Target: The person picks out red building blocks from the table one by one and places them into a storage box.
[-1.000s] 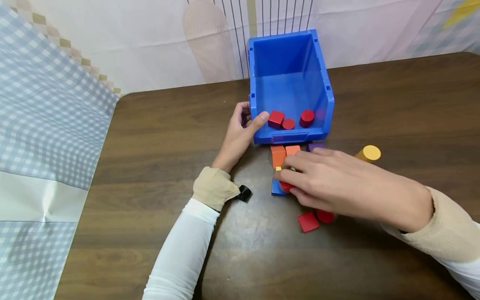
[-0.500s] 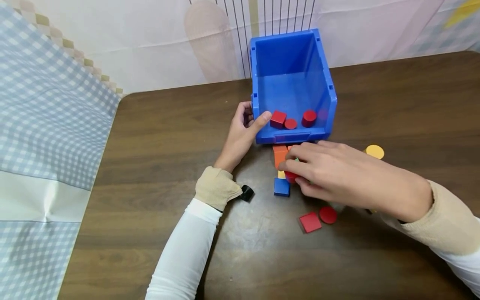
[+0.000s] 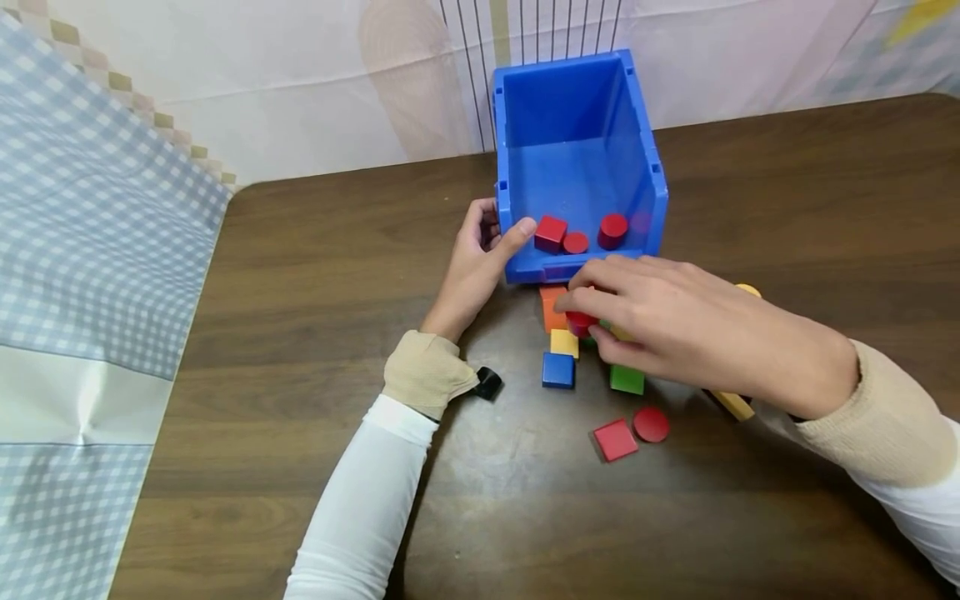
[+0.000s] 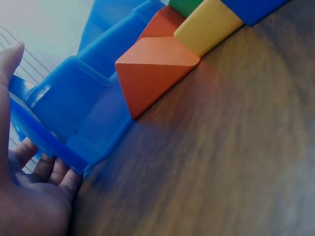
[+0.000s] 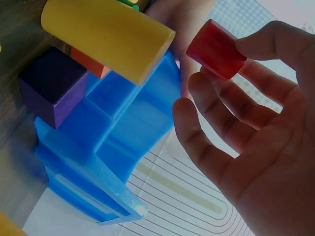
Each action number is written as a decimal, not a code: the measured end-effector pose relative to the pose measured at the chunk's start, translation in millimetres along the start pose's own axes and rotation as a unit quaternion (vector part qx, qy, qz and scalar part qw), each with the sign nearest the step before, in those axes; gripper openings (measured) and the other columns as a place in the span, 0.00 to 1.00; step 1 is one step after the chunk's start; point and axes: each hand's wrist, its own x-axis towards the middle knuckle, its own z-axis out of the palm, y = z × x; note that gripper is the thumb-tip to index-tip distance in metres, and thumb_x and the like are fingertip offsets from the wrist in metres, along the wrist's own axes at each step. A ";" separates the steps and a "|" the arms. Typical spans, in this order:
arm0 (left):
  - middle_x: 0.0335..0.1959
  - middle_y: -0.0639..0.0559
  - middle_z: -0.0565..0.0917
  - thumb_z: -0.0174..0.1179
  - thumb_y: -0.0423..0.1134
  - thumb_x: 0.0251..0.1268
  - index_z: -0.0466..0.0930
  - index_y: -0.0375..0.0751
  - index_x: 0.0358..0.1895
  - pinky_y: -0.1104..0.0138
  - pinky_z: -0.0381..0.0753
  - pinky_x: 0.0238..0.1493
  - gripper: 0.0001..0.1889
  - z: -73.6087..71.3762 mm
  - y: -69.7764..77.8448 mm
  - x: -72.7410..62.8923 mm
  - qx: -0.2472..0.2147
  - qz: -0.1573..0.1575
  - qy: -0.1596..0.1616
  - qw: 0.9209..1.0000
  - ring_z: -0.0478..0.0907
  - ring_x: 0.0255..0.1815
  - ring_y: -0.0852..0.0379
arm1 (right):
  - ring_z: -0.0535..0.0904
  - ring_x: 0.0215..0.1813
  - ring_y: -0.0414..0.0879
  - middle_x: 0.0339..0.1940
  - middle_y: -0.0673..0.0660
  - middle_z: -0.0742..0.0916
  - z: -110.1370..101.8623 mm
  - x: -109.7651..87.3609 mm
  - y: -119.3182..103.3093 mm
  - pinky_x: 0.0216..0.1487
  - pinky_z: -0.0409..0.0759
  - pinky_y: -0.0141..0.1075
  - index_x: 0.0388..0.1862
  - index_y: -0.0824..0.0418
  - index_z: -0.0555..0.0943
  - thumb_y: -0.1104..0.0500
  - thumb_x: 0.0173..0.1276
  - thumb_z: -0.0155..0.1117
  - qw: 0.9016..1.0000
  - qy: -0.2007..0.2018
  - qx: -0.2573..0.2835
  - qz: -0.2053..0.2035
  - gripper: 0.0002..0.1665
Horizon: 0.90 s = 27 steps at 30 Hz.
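A blue plastic bin [image 3: 566,100] stands at the back of the table. My left hand [image 3: 476,267] grips its left wall, thumb over the rim and fingers curled underneath in the left wrist view. Inside the bin, near its front, lie a red cube [image 3: 551,235] and two red cylinders. My right hand [image 3: 667,325] pinches another red cylinder [image 5: 216,49] between thumb and fingers, raised above the blocks before the bin's front edge. Below that hand are orange [image 4: 152,73], yellow [image 3: 564,343], blue [image 3: 558,370] and green [image 3: 627,379] blocks, partly hidden.
A red square block [image 3: 616,440] and a red round block [image 3: 651,425] lie nearer me. The right wrist view shows a yellow cylinder [image 5: 106,37] and a purple cube [image 5: 51,86] by the bin. Behind the table hangs a printed cloth [image 3: 300,75].
My right hand has lifted the red cylinder and moved it toward the bin, uncovering the green block and the red round block. My left hand keeps its hold on the bin.
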 end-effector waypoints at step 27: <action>0.60 0.45 0.77 0.63 0.48 0.75 0.66 0.35 0.71 0.64 0.81 0.64 0.30 -0.8 0.0 0.2 0.002 0.002 -0.003 1.000 0.77 0.59 0.51 | 0.78 0.51 0.50 0.53 0.59 0.83 3.0 1.1 12.3 0.43 0.85 0.45 0.63 0.66 0.82 0.64 0.71 0.71 0.999 0.038 0.007 0.023 0.22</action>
